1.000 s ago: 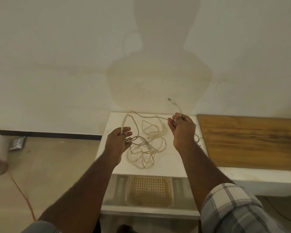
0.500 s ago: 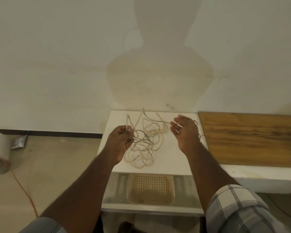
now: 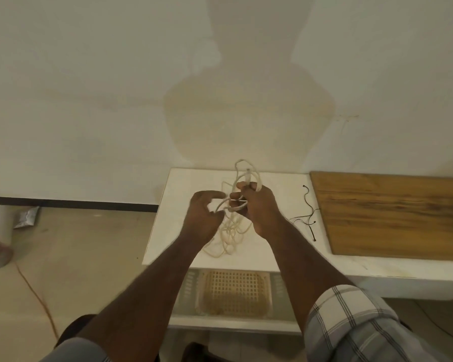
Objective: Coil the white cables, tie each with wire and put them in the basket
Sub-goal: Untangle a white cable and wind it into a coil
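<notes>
1. Nearest: a plaid sleeve (image 3: 356, 322) rolled up on the right forearm. Both bare forearms reach forward over the basket.
2. Basket (image 3: 234, 292): woven lattice bottom, pale rim. It sits on a lower shelf below and nearer than the hands, and nothing can be made out in it.
3. White table (image 3: 173, 205) above the basket. Loose loops of the white cable (image 3: 230, 237) hang from the hands and lie on the tabletop just below the grip.
4. Left hand (image 3: 203, 218): fingers curled, thumb and forefinger closing on a strand of cable that runs across to the right hand. Contact is blurred; it reads as a pinch.
5. Right hand (image 3: 258, 205): fingers curled around several gathered turns of cable. One loop and the cable's end stick up above the fist. The two hands are almost touching.
6. Black wire (image 3: 307, 218): thin, bent lengths lying on the table to the right of the grip, apart from both hands.
7. Wooden board (image 3: 392, 215) lies flat further right, beyond the wire.
8. Farthest: pale wall (image 3: 89, 87) carrying the person's shadow, directly behind the grip.
</notes>
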